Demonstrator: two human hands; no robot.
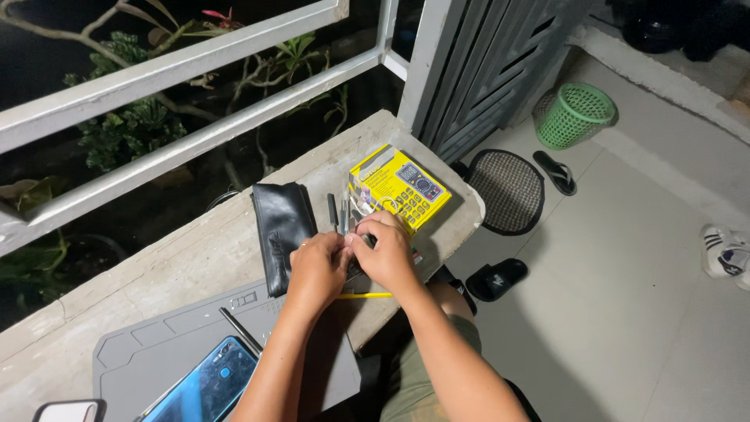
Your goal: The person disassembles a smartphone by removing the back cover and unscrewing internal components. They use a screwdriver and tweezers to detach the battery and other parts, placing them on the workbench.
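between both hands' fingers [349, 244], small tools [344, 211] pinched beside yellow box [400, 187].

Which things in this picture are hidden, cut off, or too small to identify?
- Head view: whatever the left hand and right hand pinch is covered by their fingers.
- Tools beside the black pouch: too small to identify.
- Yellow box: near corner hidden by the right hand.
- Blue phone: cut off by the bottom edge.
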